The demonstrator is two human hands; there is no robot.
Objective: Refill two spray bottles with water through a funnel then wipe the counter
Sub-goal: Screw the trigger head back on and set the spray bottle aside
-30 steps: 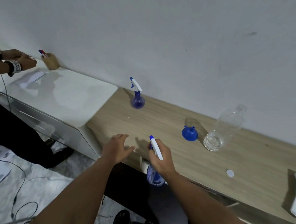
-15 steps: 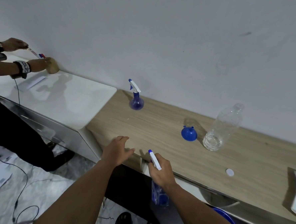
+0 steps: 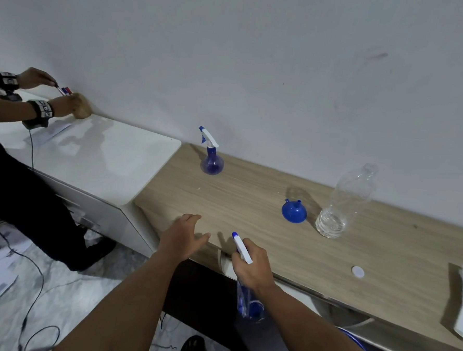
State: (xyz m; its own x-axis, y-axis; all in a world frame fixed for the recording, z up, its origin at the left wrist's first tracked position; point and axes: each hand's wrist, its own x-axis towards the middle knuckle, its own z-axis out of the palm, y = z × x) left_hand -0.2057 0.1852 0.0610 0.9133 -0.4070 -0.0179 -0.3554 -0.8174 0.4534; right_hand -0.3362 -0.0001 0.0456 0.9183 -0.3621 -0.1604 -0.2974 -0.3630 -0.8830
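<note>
One blue plastic spray bottle (image 3: 248,302) hangs below the wooden counter's (image 3: 250,198) edge, my right hand (image 3: 249,267) wrapped round its neck; left hand (image 3: 183,233) spread, empty. Refilling hasn't begun: next, unscrew its head, fetch the blue funnel (image 3: 294,211)

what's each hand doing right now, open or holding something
Left hand: open, empty, fingers spread at the counter edge.
Right hand: closed around a blue spray bottle.
</note>
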